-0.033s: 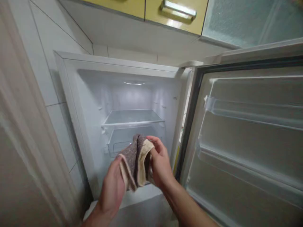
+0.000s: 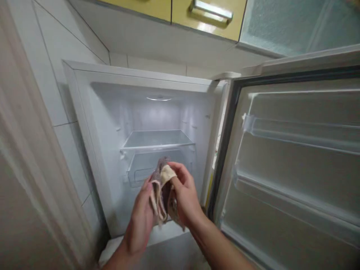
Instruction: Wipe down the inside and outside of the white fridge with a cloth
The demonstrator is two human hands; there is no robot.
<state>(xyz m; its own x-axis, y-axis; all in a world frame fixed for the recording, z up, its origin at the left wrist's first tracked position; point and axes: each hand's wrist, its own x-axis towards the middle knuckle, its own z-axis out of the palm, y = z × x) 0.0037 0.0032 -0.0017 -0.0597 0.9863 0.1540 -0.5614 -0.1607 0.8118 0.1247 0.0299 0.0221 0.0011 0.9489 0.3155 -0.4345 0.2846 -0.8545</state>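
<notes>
Between my two hands is a folded cloth (image 2: 159,195), grey-brown on one face and cream on the other, with pale edges. My left hand (image 2: 140,215) grips its left side, the thumb at the upper edge. On the right side, my right hand (image 2: 185,191) pinches the cream fold between thumb and fingers. The cloth's lower corners hang down between the palms. Both hands are in front of an open fridge (image 2: 140,77), below the level of its upper glass shelf (image 2: 159,139).
To the right stands the open fridge door (image 2: 281,165) with clear door racks (image 2: 292,135). A lower shelf and a clear drawer (image 2: 140,176) show behind the hands. Yellow cabinets (image 2: 208,22) hang overhead. A tiled wall (image 2: 66,150) borders the left.
My hands have come closer together, bunching the cloth into a narrower fold. The right hand has shifted slightly left and the left hand slightly right.
</notes>
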